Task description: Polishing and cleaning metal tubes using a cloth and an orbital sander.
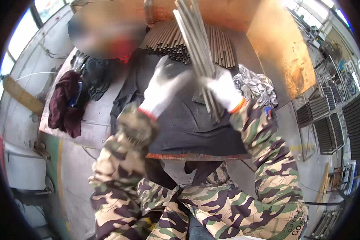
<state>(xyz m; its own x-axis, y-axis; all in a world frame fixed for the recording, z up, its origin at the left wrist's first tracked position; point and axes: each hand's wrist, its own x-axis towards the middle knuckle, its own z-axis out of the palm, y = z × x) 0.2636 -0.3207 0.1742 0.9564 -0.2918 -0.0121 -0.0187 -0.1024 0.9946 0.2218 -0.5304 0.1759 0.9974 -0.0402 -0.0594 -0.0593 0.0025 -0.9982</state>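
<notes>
My right hand [225, 89], in a white glove with an orange cuff, is closed around a bundle of long thin metal tubes [198, 48]. The bundle stands tilted, its upper ends leaning away to the left and its lower ends close to the dark cloth [176, 128] on the table. To its left, my left hand [162, 86] in a white glove with a red cuff is raised above the cloth, thumb and fingers apart, partly smeared by motion. Nothing shows in it. Behind both hands lies a stack of similar tubes [164, 38], ends facing me.
Crumpled grey cloth [257, 85] lies right of my right hand. Maroon and dark rags [64, 100] rest at the table's left. An orange-brown panel [282, 48] rises at the right. Racks of dark tubes [328, 130] stand further right. A blurred patch covers the far left.
</notes>
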